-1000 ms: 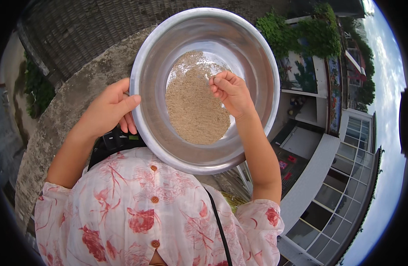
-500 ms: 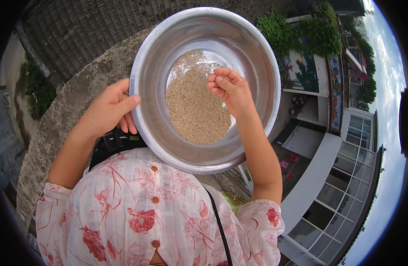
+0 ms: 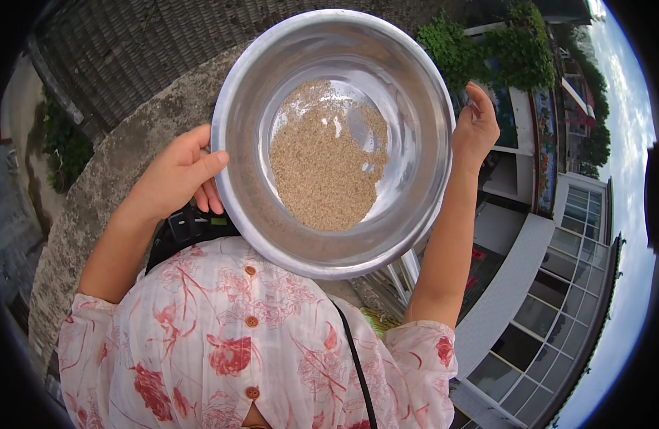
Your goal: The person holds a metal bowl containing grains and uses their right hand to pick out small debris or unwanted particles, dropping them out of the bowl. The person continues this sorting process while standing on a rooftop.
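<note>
A wide, shiny metal basin [image 3: 254,222] is in front of my chest, with a layer of small tan grains [image 3: 322,171] over its bottom. At the basin's left side, my left hand [image 3: 183,170] grips the rim, thumb on top and fingers underneath. Just outside the right rim is my right hand [image 3: 477,130], its fingers curled in toward the thumb. Whether anything is between those fingertips is too small to tell. Bare metal shows through the grains on their upper and right side.
Beneath the basin runs a rough concrete ledge [image 3: 93,204], with a grey tiled roof [image 3: 136,57] beyond it. Green leafy plants [image 3: 512,53] and a building with gridded windows [image 3: 551,300] stand to the right. A black strap [image 3: 354,357] crosses my floral shirt.
My right hand has moved right, from above the grains to outside the basin's right rim. The grains lie a little differently on the right. My left hand keeps its grip.
</note>
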`<control>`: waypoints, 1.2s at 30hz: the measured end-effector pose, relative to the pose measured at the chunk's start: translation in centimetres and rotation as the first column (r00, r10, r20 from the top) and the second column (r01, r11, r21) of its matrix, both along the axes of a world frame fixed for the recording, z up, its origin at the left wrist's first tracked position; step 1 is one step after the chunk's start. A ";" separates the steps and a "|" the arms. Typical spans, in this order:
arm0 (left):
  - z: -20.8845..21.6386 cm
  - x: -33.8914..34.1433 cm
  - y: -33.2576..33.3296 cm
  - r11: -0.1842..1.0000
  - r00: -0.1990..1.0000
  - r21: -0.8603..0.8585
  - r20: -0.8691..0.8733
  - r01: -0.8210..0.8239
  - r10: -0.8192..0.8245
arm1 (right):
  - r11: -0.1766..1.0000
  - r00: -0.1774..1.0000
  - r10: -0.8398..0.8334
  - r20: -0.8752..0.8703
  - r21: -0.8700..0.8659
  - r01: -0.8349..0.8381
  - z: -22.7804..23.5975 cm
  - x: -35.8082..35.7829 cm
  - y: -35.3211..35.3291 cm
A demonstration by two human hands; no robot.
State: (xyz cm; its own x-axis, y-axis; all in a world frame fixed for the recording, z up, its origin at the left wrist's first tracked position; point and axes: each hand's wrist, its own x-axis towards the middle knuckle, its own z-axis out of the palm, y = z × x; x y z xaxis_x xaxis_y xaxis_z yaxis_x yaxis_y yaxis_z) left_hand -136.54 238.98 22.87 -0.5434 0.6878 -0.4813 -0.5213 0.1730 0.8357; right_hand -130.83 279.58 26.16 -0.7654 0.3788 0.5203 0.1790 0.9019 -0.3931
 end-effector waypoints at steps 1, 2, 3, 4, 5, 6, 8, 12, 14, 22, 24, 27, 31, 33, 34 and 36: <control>0.0 0.0 0.0 1.000 1.000 -0.004 -0.001 0.000 0.000 | 0.915 0.982 -0.180 0.065 0.379 0.142 0.3 0.4 1.2; 0.0 0.0 0.0 1.000 1.000 -0.004 0.000 0.000 0.000 | 0.672 0.931 -0.362 0.053 0.707 0.221 0.5 0.7 2.1; 0.0 0.0 0.0 1.000 1.000 -0.004 0.002 -0.001 0.001 | 0.688 0.873 -0.481 0.077 0.650 0.322 0.1 1.1 2.6; 0.0 0.0 0.0 1.000 1.000 -0.003 0.004 -0.001 0.001 | 0.731 0.912 -0.404 0.073 0.626 0.273 0.1 1.6 3.1; 0.0 0.0 -0.1 1.000 1.000 -0.001 0.000 -0.002 0.002 | 0.775 0.945 -0.319 0.072 0.594 0.216 0.1 1.9 3.0; -0.1 0.0 -0.1 1.000 1.000 0.001 -0.003 -0.003 0.003 | 0.813 0.970 -0.232 0.068 0.562 0.155 0.0 1.9 2.9; -0.3 0.1 -0.1 1.000 1.000 -0.004 -0.007 -0.005 0.005 | 0.963 0.975 -0.134 0.177 0.257 0.085 -1.0 1.3 -0.1; 0.1 0.0 0.0 1.000 1.000 -0.011 -0.011 -0.001 0.001 | 0.945 0.876 0.286 0.388 0.037 -0.325 -3.2 0.3 -6.8; 0.1 0.1 -0.1 1.000 1.000 -0.013 -0.012 -0.004 0.004 | 0.908 0.776 0.411 0.478 -0.136 -0.397 -4.3 0.2 -9.4; 0.2 0.0 0.1 1.000 1.000 -0.015 -0.016 -0.001 0.001 | 0.876 0.676 0.465 0.572 -0.189 -0.443 -7.8 -0.6 -12.0; 0.1 0.0 0.0 1.000 1.000 -0.014 -0.013 0.002 -0.002 | 0.883 0.659 0.449 0.603 -0.187 -0.430 -7.7 -0.8 -12.6; 0.0 -0.1 -0.1 1.000 1.000 -0.009 -0.002 0.009 -0.009 | 0.832 0.558 0.549 0.622 -0.343 -0.437 -7.8 -0.6 -12.7; 0.2 -0.1 -0.1 1.000 1.000 -0.013 0.004 -0.005 0.005 | 0.837 0.550 0.547 0.631 -0.406 -0.368 -7.3 -0.4 -13.2; 0.1 -0.2 -0.1 1.000 1.000 -0.006 0.016 0.012 -0.012 | 0.779 0.598 0.626 0.501 -0.440 -0.447 -7.7 -0.4 -13.7; 0.0 -0.2 0.0 1.000 1.000 -0.003 0.021 0.020 -0.020 | 0.747 0.614 0.661 0.431 -0.451 -0.488 -7.9 -0.3 -14.0; 0.1 -0.2 -0.1 1.000 1.000 -0.008 0.017 0.015 -0.014 | 0.774 0.652 0.628 0.424 -0.424 -0.470 -7.5 -0.6 -14.9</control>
